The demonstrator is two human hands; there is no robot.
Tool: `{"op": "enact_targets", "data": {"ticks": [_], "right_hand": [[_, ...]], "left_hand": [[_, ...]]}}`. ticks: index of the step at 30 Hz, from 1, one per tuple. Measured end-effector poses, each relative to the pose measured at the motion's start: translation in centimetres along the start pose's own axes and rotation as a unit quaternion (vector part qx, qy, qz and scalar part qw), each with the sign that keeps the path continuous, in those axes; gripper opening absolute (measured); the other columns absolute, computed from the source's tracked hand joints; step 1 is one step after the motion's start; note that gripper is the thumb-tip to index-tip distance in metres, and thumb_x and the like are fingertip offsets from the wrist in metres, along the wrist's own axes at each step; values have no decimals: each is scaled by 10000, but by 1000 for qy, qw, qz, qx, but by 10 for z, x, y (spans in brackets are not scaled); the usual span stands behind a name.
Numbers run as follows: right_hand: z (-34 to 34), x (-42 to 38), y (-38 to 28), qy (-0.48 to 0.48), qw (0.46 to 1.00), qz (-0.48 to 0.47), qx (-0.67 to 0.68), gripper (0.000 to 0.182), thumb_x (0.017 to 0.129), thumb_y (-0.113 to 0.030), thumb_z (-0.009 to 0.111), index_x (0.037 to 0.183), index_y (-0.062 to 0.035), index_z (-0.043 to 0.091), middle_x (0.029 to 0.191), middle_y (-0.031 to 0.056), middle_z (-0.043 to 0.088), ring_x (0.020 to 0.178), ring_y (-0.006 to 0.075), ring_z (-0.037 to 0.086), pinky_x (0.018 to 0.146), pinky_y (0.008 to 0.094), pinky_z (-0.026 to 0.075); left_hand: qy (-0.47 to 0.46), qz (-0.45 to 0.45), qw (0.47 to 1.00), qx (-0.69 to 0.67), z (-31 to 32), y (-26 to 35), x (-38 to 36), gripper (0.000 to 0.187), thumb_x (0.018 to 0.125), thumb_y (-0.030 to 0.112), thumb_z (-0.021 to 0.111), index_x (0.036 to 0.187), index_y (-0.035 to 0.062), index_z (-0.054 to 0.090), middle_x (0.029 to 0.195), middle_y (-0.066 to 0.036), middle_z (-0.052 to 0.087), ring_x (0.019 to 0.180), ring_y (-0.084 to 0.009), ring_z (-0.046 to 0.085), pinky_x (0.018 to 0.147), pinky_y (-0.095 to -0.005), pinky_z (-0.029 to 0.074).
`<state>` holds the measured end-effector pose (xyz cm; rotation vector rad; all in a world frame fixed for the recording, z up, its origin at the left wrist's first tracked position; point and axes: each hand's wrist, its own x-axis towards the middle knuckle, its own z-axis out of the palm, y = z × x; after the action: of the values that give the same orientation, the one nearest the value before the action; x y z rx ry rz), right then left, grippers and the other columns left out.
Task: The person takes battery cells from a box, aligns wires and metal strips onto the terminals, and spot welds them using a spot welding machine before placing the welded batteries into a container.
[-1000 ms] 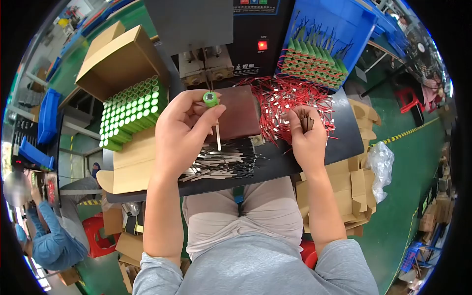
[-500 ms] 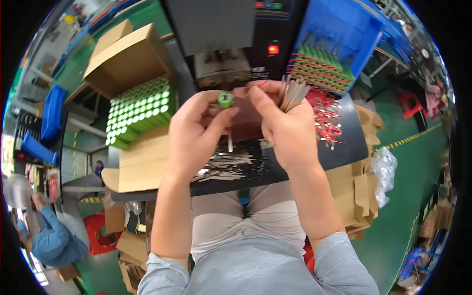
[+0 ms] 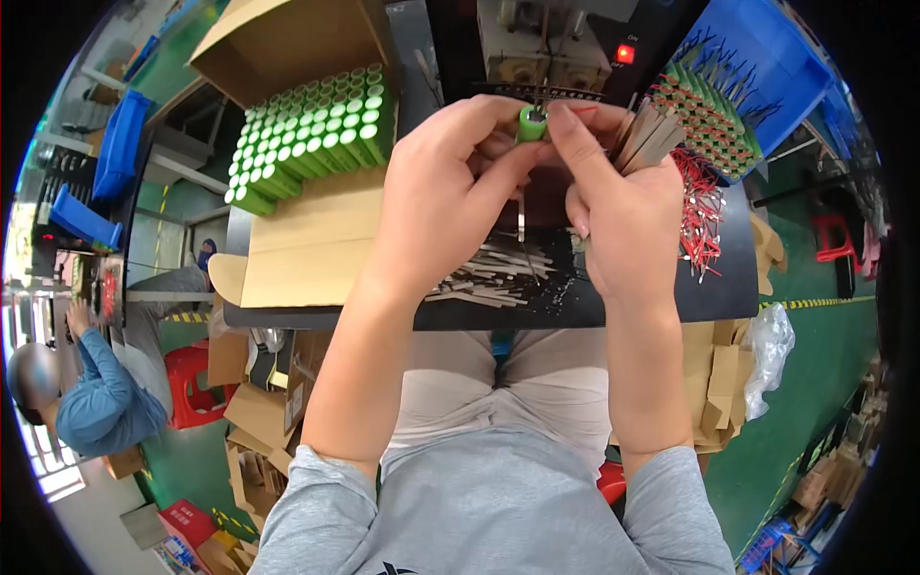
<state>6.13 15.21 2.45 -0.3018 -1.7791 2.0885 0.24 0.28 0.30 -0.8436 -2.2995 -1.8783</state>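
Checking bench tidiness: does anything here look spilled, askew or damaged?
Nothing looks damaged. The metal strips lie in a loose, crisscrossed heap on the black mat, and the red wires sprawl beside them. Cells in the box stand in neat rows. Both hands hold one green cell.

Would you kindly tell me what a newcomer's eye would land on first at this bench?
Centre top, the left hand and right hand pinch one green battery cell under the welder with its red light. To the left, a cardboard box holds rows of green cells; red wires lie to the right.
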Motion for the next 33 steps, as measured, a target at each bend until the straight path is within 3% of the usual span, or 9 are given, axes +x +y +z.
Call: {"op": "enact_targets", "data": {"ticks": [16,21,33], "right_hand": [[-1,2,3,-10,999,-14,31,234,987,-204,841,1042,17,783,688,-36,636,495,12,449,440,221,298],[-2,1,2,-6,1000,-15,10,207,983,-175,834,1045,17,788,678,-39,619,495,19,444,446,226,305],[-11,2,-4,-50,996,23,73,209,983,-149,826,1065,39,789,804,31,726,518,33,493,451,221,349]], "left_hand": [[6,28,1000,2,2,-8,2,248,1012,68,773,1218,-55,709,921,-62,768,793,-105,723,691,-257,611],[-1,-5,1000,-13,1,-2,0,227,1020,69,765,1205,-54,711,932,-62,766,797,-102,719,705,-256,611],[-10,-26,1000,-6,-1,2,-3,219,1018,60,761,1211,-37,721,936,-34,759,810,-79,693,708,-231,569]]}}
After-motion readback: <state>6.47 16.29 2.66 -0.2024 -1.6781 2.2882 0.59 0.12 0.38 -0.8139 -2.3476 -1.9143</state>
